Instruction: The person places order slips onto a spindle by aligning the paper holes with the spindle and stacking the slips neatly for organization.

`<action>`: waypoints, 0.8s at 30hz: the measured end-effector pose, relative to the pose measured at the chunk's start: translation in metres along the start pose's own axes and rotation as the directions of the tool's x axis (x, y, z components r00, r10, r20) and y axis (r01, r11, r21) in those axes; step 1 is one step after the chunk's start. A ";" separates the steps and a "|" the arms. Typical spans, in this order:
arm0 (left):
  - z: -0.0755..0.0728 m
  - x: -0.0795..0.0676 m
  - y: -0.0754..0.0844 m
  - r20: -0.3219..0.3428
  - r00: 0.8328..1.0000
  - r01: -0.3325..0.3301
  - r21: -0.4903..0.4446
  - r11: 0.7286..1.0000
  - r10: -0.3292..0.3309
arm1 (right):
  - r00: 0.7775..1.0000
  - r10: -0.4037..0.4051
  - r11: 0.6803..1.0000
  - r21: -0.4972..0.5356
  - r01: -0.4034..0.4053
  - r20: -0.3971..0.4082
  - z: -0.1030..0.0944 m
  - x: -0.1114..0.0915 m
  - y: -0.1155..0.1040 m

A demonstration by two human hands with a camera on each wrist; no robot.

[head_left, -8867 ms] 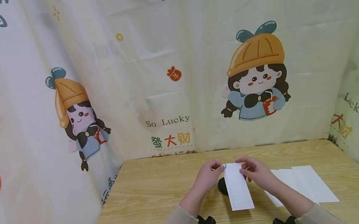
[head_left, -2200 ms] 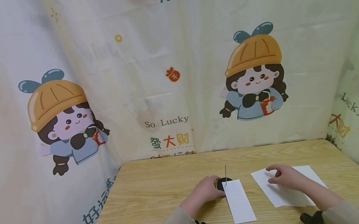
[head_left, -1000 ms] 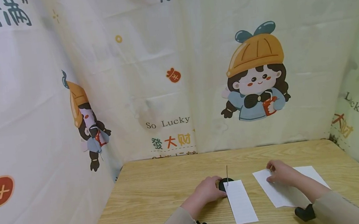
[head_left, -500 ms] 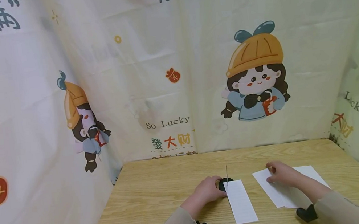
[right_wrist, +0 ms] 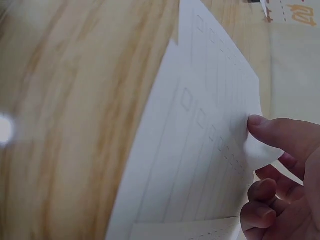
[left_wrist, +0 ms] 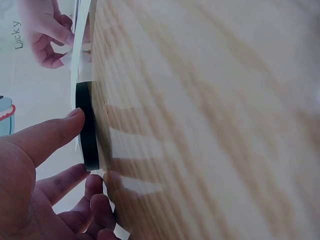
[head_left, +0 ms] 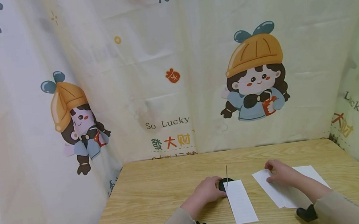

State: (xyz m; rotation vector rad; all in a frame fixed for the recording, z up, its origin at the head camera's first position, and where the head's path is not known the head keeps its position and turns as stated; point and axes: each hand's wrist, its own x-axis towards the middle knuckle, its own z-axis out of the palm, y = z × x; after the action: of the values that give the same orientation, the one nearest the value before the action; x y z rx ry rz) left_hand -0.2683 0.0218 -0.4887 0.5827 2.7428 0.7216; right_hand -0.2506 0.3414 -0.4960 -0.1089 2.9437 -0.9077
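Steady black base (left_wrist: 88,131), gripped in left fingers (left_wrist: 52,132). Separate only one paper sheet (head_left: 279,193), pinched between right fingers (right_wrist: 282,134) nearer right edge of bench (head_left: 160,176).

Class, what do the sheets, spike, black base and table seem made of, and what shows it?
Sheets: matt paper, by the thin, bending edges and printed lines.
Spike: probably metal, being thin and straight; finish too small to judge.
Base: perhaps plastic or coated metal; it looks smooth and evenly black.
Table: wood or wood-look laminate, by the grain; reflections suggest some gloss.
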 end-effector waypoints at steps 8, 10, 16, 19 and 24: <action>0.000 0.000 0.001 0.003 1.000 0.010 0.003 1.000 -0.010 | 0.998 -0.047 0.998 0.027 0.048 -0.041 0.002 -0.005 0.003; 0.000 0.000 0.001 0.002 1.000 0.008 0.002 1.000 -0.008 | 0.997 -0.044 0.998 0.030 0.046 -0.061 0.003 -0.006 0.003; 0.000 0.000 0.001 -0.001 1.000 -0.002 -0.001 1.000 0.002 | 0.992 -0.059 0.997 0.048 0.064 -0.115 0.002 -0.008 0.006; 0.000 0.000 0.000 0.000 1.000 -0.002 0.000 1.000 0.002 | 0.989 -0.070 0.993 0.088 0.082 -0.132 -0.001 -0.010 0.006; 0.002 0.001 -0.001 0.004 1.000 0.001 -0.003 1.000 -0.001 | 0.990 -0.038 0.975 0.211 0.067 -0.138 -0.005 -0.013 0.007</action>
State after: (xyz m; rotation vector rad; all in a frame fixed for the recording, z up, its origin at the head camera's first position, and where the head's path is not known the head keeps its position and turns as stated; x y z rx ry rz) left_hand -0.2687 0.0224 -0.4907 0.5819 2.7373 0.7235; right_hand -0.2381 0.3513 -0.4955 -0.1212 2.9491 -1.2824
